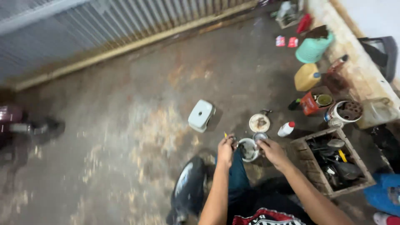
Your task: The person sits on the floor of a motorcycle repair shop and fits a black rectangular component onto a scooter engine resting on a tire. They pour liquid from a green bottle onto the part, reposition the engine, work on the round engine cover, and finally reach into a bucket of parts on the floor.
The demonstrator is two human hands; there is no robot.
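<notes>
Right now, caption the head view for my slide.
Both hands, left hand and right hand, work over a small round bowl beside a wooden crate.

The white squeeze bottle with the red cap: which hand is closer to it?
Right. The right hand lies just below-left of the white squeeze bottle; the left hand is farther left, beyond the small bowl.

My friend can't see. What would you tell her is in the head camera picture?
A person's two hands work over a small round dish on a stained concrete floor: the left hand pinches a thin yellow-tipped tool, the right hand touches the dish's rim. Nearby sit a pale plastic stool and a wooden crate of tools.
</notes>
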